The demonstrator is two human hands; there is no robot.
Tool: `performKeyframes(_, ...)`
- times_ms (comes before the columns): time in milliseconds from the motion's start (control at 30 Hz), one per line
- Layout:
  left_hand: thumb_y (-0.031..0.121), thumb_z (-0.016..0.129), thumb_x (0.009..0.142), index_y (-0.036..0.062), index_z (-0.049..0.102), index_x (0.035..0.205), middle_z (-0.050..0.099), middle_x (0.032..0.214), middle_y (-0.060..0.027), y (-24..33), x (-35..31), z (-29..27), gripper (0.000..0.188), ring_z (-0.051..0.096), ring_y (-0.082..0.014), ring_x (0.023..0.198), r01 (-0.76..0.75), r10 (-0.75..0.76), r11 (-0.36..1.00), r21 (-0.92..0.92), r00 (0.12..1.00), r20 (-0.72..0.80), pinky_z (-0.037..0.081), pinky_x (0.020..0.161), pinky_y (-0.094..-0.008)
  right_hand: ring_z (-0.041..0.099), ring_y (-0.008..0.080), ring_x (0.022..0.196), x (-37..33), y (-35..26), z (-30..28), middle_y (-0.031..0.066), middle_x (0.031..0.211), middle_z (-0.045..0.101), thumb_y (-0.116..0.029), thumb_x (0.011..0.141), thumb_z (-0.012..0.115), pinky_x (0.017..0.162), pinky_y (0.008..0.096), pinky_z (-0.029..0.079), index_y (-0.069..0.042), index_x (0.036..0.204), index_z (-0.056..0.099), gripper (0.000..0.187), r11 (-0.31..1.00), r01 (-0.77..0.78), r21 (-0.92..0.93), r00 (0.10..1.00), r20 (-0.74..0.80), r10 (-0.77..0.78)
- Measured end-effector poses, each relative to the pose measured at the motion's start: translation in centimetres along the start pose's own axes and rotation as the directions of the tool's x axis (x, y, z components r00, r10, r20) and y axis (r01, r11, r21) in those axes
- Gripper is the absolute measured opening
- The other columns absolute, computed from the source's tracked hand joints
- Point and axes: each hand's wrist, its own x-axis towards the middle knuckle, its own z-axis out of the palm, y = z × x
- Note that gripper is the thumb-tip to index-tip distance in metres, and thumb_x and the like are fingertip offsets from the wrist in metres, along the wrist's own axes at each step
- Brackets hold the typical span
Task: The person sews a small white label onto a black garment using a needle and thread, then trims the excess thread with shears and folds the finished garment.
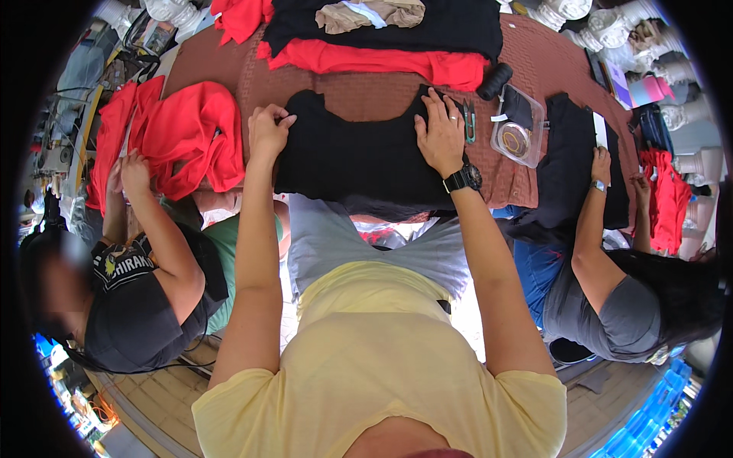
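A black sleeveless top (351,156) lies spread in front of me, its scooped neckline on the far side and its near part hanging over the table's front edge. My left hand (267,131) is closed, thumb and fingers pinching the top's far left shoulder corner. Flat on the right shoulder of the cloth rests my right hand (440,133), fingers stretched out. Just right of those fingers lies a pair of green-handled thread snips (469,122). A clear plastic box (527,153) beyond them holds a round tin and something dark.
Black and red garments (382,57) are stacked at the far side of the brown-covered table (336,88). A black thread spool (495,81) lies near the box. At left a person handles red cloth (198,130); at right another handles black cloth (569,153).
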Motion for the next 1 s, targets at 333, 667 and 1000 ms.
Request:
performKeyframes(333,0.017,0.077,0.089,0.0012,0.064,0.104,0.064,0.104,-0.0145,2.4,-1.2,-0.6,0.025,0.066,-0.0278,0.091,-0.132,0.024,0.93,-0.343,0.953,-0.302,0.052,0.079,-0.035,0.042,0.0342,0.139,1.1,2.5,1.1,0.0081,0.146,0.052,-0.032,0.098,0.056,0.114,0.0516,0.033,-0.01,0.14,0.055,0.047,0.997,0.082,-0.013,0.996,0.021,-0.082)
performKeyframes(667,0.017,0.064,0.101,0.0019,0.048,0.121,0.059,0.104,-0.0074,-2.9,-18.4,7.3,0.03,0.06,-0.016,0.101,0.219,-0.482,0.568,-0.793,0.87,-0.106,0.047,0.09,-0.0274,0.043,0.035,0.14,1.5,1.9,1.4,0.0086,0.147,0.052,-0.034,0.1,0.054,0.116,0.051,0.033,-0.01,0.141,0.054,0.047,0.997,0.069,-0.043,0.997,0.019,-0.069)
performKeyframes(1000,0.012,0.064,0.101,-0.0006,0.058,0.103,0.062,0.097,-0.0035,-3.1,-17.5,2.8,0.014,0.056,-0.0088,0.088,-0.133,-0.315,0.532,-0.836,0.886,-0.341,0.046,0.083,-0.0226,0.042,0.0344,0.14,1.6,2.0,1.4,0.0082,0.148,0.052,-0.033,0.099,0.054,0.116,0.0502,0.032,-0.011,0.141,0.054,0.048,0.997,0.061,-0.053,0.998,0.029,-0.059)
